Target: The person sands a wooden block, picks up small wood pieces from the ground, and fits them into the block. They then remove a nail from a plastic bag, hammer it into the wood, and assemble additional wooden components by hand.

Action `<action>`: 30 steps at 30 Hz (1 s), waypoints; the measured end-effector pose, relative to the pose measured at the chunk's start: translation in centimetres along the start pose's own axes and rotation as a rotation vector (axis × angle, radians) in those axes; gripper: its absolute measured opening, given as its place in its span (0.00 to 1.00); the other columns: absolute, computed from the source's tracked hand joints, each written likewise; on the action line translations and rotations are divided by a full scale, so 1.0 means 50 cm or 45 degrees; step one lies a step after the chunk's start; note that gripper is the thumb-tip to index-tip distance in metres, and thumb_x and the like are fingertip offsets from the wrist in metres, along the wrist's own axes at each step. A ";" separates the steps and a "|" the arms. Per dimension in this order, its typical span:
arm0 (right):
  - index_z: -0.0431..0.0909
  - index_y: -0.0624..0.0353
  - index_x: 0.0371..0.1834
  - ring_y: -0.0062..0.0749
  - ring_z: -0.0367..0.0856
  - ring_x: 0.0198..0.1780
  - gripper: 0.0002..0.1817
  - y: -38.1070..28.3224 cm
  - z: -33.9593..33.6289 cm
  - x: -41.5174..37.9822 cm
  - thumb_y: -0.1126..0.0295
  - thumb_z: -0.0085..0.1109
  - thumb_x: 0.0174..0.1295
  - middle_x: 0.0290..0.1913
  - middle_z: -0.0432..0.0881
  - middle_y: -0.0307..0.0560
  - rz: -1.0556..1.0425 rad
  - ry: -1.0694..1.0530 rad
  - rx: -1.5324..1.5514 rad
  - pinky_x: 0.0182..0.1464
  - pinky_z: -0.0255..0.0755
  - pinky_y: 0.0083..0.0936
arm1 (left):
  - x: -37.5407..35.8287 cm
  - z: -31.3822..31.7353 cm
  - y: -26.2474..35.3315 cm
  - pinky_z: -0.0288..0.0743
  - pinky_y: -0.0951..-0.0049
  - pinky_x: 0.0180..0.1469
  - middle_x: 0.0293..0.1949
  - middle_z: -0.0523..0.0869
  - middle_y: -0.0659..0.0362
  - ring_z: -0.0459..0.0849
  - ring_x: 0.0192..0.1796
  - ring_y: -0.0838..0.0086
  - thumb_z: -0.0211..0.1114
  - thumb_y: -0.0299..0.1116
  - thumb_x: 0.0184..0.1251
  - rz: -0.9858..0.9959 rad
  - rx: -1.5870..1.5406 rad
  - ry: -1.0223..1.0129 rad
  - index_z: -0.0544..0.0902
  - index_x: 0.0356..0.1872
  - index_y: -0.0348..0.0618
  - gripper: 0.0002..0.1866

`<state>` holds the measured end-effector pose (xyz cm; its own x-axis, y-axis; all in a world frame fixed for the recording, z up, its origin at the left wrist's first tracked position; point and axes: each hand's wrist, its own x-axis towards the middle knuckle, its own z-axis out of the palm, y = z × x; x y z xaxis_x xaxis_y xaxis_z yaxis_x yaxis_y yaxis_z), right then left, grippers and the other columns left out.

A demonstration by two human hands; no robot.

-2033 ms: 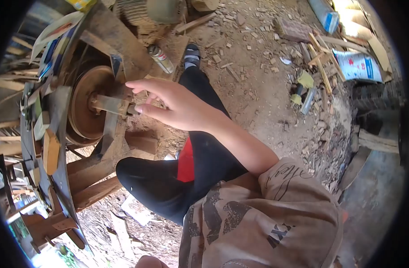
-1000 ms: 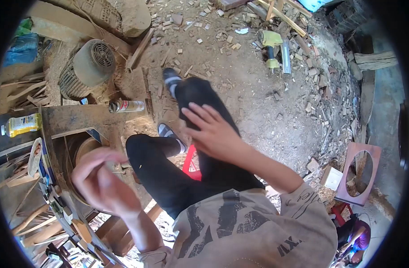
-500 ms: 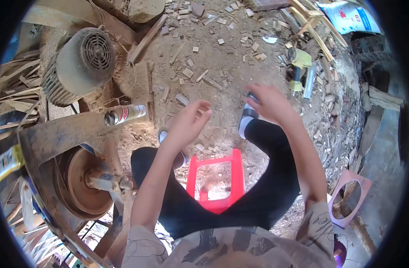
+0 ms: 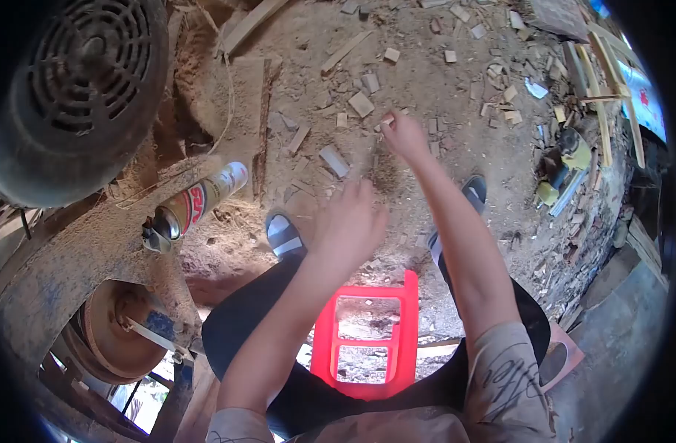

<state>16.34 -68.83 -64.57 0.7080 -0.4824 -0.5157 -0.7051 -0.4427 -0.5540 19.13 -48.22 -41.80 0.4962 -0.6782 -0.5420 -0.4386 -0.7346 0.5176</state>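
My left hand [image 4: 350, 220] hangs over the ground between my knees, blurred by motion, and nothing can be made out in its fingers. Further forward, my right hand [image 4: 406, 139] is closed, its fingertips pinched together near a small wood chip [image 4: 387, 120]. Whether it grips that chip is hard to tell. Several wood offcuts lie around, among them a block [image 4: 361, 104] just left of the right hand and a longer one [image 4: 333, 161] above the left hand. A red plastic stool [image 4: 408, 332] is below, between my legs.
At left are a dusty motor [image 4: 87, 96], a spray can [image 4: 201, 201] on a machine frame [image 4: 65, 214], and a round wheel [image 4: 120, 332]. A yellow-green tool [image 4: 574, 151] and wooden strips [image 4: 600, 96] lie at right. My sandaled feet [image 4: 284, 235] rest on the ground.
The view has shifted forward and left, so the motor and can look larger. The right hand has reached forward and its fingers have closed. The left hand has moved slightly right and blurred.
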 end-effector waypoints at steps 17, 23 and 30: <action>0.79 0.45 0.70 0.54 0.86 0.64 0.28 -0.114 0.141 0.019 0.57 0.74 0.67 0.55 0.87 0.54 -0.490 0.025 -0.311 0.67 0.77 0.54 | -0.013 -0.011 0.010 0.82 0.41 0.63 0.57 0.86 0.41 0.88 0.62 0.45 0.63 0.41 0.83 -0.056 0.143 -0.106 0.80 0.67 0.32 0.23; 0.78 0.52 0.64 0.53 0.87 0.59 0.26 -0.133 0.174 0.025 0.61 0.75 0.65 0.54 0.88 0.52 -0.302 0.150 -0.404 0.62 0.78 0.50 | -0.004 -0.024 0.002 0.81 0.43 0.64 0.57 0.87 0.40 0.88 0.62 0.43 0.61 0.41 0.84 -0.075 0.091 -0.140 0.79 0.69 0.34 0.24; 0.78 0.54 0.59 0.52 0.89 0.58 0.22 -0.110 0.186 0.051 0.64 0.74 0.65 0.52 0.89 0.51 -0.232 0.103 -0.487 0.60 0.79 0.51 | 0.018 -0.035 -0.008 0.81 0.42 0.63 0.56 0.88 0.40 0.89 0.60 0.43 0.61 0.42 0.84 -0.097 0.061 -0.127 0.80 0.66 0.35 0.22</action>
<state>22.36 -60.61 -68.91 0.8279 -0.4210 -0.3705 -0.5430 -0.7672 -0.3415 21.06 -48.49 -41.35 0.4533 -0.6173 -0.6430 -0.4389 -0.7824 0.4418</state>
